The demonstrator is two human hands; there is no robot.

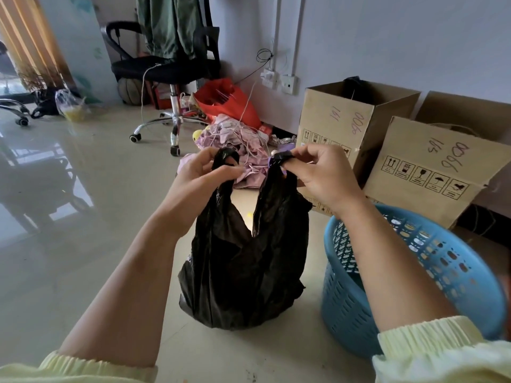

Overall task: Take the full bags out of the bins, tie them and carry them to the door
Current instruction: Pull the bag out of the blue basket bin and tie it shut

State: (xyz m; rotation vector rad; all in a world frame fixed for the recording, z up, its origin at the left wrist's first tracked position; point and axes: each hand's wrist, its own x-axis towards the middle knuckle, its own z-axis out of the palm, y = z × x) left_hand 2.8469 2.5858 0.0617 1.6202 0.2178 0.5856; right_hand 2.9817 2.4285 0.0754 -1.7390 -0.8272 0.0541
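A full black plastic bag stands on the pale tiled floor in the middle of the view, outside the bin. Its two handle loops are pulled up and apart. My left hand pinches the left handle near its top. My right hand grips the right handle, bunched between thumb and fingers. The bag's mouth gapes open between the two handles. A blue perforated plastic bin sits on the floor just right of the bag, under my right forearm, with no bag visible inside it.
Two open cardboard boxes stand against the right wall behind the bin. A pile of pink cloth and cables lies beyond the bag. A black office chair and a red bag are farther back. Bare floor stretches left.
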